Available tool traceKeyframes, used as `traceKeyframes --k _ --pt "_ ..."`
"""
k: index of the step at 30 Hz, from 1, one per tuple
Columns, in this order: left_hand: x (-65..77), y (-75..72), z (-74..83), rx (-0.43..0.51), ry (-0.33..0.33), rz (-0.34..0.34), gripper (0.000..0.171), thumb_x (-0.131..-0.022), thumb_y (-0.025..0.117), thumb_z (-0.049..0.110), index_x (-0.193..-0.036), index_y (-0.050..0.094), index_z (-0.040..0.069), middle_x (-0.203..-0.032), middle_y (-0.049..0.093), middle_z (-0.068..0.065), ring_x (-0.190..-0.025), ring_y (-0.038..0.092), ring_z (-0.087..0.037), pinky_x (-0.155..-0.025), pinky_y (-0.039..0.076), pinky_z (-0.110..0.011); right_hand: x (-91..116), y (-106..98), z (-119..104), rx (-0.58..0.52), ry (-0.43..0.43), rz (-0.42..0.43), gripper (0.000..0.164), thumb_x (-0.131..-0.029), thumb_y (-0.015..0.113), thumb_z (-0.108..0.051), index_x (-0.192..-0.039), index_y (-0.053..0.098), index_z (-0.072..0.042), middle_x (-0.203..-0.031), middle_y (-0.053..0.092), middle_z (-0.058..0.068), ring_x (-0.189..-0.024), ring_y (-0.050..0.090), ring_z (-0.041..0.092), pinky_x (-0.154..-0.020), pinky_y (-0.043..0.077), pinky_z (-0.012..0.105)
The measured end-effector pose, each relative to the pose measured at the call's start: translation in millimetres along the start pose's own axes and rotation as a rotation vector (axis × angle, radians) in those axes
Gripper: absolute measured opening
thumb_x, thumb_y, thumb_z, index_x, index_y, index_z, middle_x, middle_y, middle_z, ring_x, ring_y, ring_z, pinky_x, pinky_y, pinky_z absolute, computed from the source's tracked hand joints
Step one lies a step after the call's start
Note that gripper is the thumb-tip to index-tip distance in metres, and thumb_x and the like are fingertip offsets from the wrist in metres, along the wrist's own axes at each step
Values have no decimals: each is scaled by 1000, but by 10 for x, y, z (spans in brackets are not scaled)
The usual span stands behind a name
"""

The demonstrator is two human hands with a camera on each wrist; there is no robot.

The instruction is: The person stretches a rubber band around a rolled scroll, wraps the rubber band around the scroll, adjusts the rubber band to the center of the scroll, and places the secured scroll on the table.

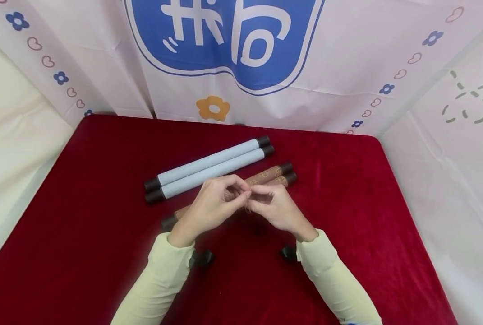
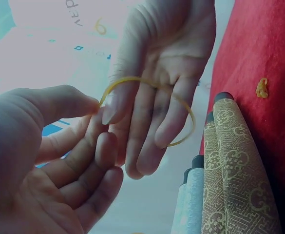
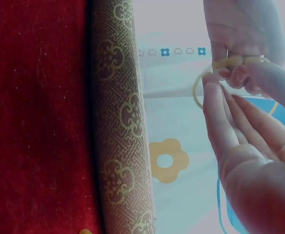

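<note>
Both hands meet above the brown scrolls in the head view, fingertips close together. Between thumb and index finger my left hand point(image 1: 213, 205) pinches a yellow rubber band point(image 2: 128, 79). The band bows out as a loose loop over the thumb and fingers of my right hand point(image 1: 279, 210), whose thumb and fingertips hold it opposite the left. Under the hands lie two brown scrolls point(image 1: 270, 173) with gold flower patterns and dark end knobs, side by side and partly hidden by the left hand.
Two light blue scrolls point(image 1: 213, 161) with black ends lie together behind the brown pair. A small yellow heap of rubber bands point(image 2: 262, 87) rests on the red cloth point(image 1: 347, 234). White printed curtains point(image 1: 176, 95) stand at the table's back and sides.
</note>
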State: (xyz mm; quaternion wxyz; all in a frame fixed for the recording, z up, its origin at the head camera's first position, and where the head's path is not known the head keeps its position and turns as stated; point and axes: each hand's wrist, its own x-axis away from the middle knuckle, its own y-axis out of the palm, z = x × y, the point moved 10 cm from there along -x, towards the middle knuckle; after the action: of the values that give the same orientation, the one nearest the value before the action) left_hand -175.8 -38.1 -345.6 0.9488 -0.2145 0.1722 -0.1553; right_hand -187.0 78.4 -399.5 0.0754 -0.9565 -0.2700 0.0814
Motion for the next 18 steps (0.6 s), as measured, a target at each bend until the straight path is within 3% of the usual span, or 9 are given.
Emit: traceKeyframes --k 6,11,18 --pt "5 34 -76 -34 -48 -11 4 -96 75 9 -96 76 5 -89 77 -4 -80 72 -10 -73 61 -27 -2 21 -15 -6 0 -9 52 -95 75 1 -145 62 -3 -144 67 13 -125 71 22 -102 59 35" --pt "4 102 -125 -45 -71 -63 10 -100 73 16 -100 77 7 -90 78 -1 -82 73 -9 -74 61 -26 50 -46 -26 127 -7 10 64 -91 81 -3 -150 57 -2 -149 63 14 -128 69 26 -105 56 39" --pt "-6 40 -213 -133 -101 -71 13 -101 71 21 -104 77 10 -97 78 0 -88 74 -11 -82 62 -35 120 -180 -82 320 -42 15 71 -85 89 -13 -147 58 2 -144 67 14 -120 74 28 -103 58 44"
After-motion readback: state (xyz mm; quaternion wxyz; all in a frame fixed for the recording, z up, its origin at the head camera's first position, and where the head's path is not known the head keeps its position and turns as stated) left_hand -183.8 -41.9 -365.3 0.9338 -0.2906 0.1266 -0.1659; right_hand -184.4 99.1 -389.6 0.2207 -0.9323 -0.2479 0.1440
